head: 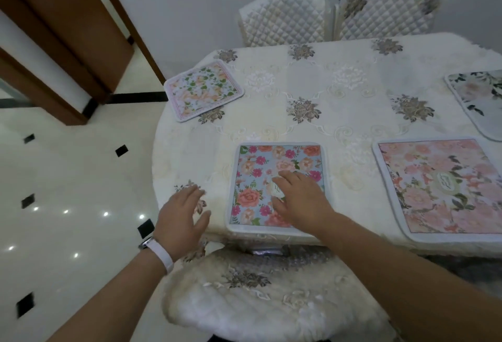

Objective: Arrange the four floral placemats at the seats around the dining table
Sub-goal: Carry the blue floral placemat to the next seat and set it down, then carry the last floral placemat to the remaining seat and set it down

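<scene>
- right hand (301, 200): flat, fingers spread, palm down on the blue floral placemat (279, 184) at the near table edge, gripping nothing.
- left hand (184, 216): open, hovering just beside that mat, over the tablecloth (339, 113).
- pink placemat (445, 189): near right.
- green-leaf placemat (203, 89): far left.
- pale placemat (480, 100): right edge, partly cut off.
</scene>
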